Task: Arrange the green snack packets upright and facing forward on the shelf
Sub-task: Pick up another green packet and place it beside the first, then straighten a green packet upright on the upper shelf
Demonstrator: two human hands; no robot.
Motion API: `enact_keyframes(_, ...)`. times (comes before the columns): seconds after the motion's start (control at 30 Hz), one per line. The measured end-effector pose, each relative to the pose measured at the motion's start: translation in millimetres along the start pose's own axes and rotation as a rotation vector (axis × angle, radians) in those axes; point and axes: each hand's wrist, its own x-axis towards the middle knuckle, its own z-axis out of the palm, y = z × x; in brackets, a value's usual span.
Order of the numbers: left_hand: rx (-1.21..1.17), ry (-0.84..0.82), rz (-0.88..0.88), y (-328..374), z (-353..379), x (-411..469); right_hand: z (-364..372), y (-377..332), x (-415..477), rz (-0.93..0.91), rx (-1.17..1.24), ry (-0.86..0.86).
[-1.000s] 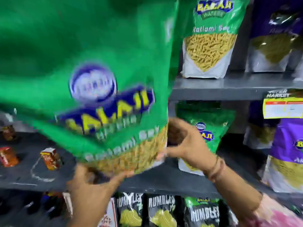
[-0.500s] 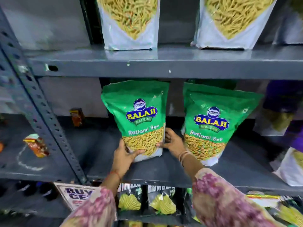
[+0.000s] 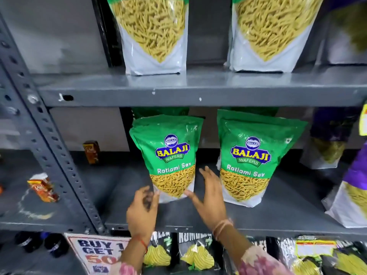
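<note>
Two green Balaji Ratlami Sev packets are seen standing upright on the grey metal middle shelf (image 3: 278, 215), labels turned forward. The left green packet (image 3: 168, 155) is set near the shelf's front edge, towards its left end; the right green packet (image 3: 252, 161) is placed just beside it, a narrow gap being left between them. More green packets are glimpsed behind each, only their tops being shown.

The left hand (image 3: 142, 211) is held at the lower left corner of the left green packet, fingers loosely curled and blurred; whether the packet is touched cannot be told, and nothing is gripped. The right hand (image 3: 210, 197) is spread wide open in the gap between the two packets, its thumb lying at the lower right corner of the left green packet, with nothing grasped.

On the upper shelf (image 3: 198, 90) two more packets with white bases (image 3: 156, 36) are stood upright, only their lower parts being shown. Purple packets (image 3: 353, 185) are seen at the right end of the middle shelf. A small orange carton (image 3: 91, 152) is stood at the back left, beyond the perforated upright (image 3: 49, 139). Black Rumbles packets (image 3: 194, 253) and a printed offer sign (image 3: 97, 253) are seen below the front edge
</note>
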Motion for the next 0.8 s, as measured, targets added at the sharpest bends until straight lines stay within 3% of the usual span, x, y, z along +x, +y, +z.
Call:
enact_keyframes(0.07, -0.042, 0.161, 0.186, 41, -8, -1, -17, -33, -4, -0.205, -0.031, 0.160)
enact_keyframes(0.2, -0.255, 0.356, 0.581, 150, -28, 35, -73, -120, 29, -0.538, 0.195, 0.462)
enact_keyframes(0.27, -0.310, 0.422, 0.700, 198, -45, 60, -103, -161, 53, -0.600, 0.327, 0.502)
enact_keyframes(0.33, -0.343, 0.434, 0.711, 234, -63, 90, -128, -195, 87, -0.612, 0.364, 0.488)
enact_keyframes(0.43, -0.254, 0.327, 0.465, 269, -79, 139, -150, -227, 158, -0.420, 0.390, 0.264)
enact_keyframes(0.5, -0.157, 0.140, 0.241, 278, -83, 172, -154, -236, 202, -0.128, 0.557, -0.069)
enact_keyframes(0.57, -0.077, -0.078, 0.098, 278, -80, 196, -149, -229, 232, 0.107, 0.500, -0.277)
enact_keyframes(0.63, 0.000, -0.243, 0.084, 272, -75, 212, -141, -220, 253, 0.190, 0.427, -0.323)
enact_keyframes(0.7, -0.094, -0.359, 0.095, 268, -69, 219, -134, -212, 268, 0.231, 0.407, -0.353)
enact_keyframes(0.8, -0.196, -0.404, 0.105, 263, -64, 224, -125, -213, 271, 0.242, 0.429, -0.493)
